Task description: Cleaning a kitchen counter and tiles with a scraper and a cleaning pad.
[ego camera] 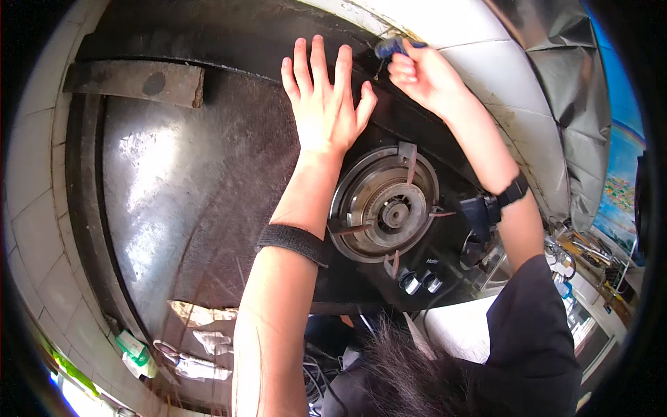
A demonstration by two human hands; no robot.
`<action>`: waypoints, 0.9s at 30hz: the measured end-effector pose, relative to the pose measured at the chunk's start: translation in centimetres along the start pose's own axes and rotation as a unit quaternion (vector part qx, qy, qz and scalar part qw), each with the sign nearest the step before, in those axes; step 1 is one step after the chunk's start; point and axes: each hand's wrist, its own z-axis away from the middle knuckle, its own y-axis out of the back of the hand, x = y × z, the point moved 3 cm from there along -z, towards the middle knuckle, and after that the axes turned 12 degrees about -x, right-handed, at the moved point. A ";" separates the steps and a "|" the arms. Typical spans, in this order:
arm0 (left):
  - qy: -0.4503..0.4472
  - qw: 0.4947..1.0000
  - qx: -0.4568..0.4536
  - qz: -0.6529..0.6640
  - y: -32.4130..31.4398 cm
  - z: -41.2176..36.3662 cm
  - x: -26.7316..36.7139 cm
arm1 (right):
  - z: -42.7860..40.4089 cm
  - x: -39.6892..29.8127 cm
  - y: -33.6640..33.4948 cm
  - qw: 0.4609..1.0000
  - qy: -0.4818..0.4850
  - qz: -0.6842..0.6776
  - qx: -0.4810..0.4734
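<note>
My left hand [327, 112] is palm down with its fingers spread, over the black back strip behind the gas stove. Whether it rests on the surface or hovers, I cannot tell. To its right, my right hand [424, 75] grips a crumpled dark blue cloth or pad [390, 48] near the foot of the white tiled wall [503, 68]. A thin strand hangs below the blue thing. Between my forearms lies the round gas burner [396, 213], with several rusty pan supports around it. Two control knobs [420, 282] sit in front of the burner.
A worn dark counter [208, 172] spreads to the left, with a flat board [140, 83] at its back corner. Scissors [165, 349], wrappers [212, 341] and a green-and-white packet [134, 352] lie near the front left. Foil sheeting [581, 99] covers the right wall above utensils [589, 247].
</note>
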 end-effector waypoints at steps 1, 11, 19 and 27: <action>0.004 1.000 0.002 0.000 0.2 0.0 -0.2 | 0.9 -0.2 1.1 0.997 -0.015 0.064 -0.026; -0.004 1.000 0.021 -0.001 -0.1 0.2 -0.4 | 9.5 -0.9 2.7 0.827 0.120 0.535 0.128; -0.019 0.999 0.037 0.006 0.3 0.0 0.0 | 11.0 1.7 2.7 0.905 0.196 0.370 0.076; -0.112 0.993 0.045 0.017 2.3 1.1 1.5 | 13.0 3.7 1.3 0.939 0.204 0.277 0.004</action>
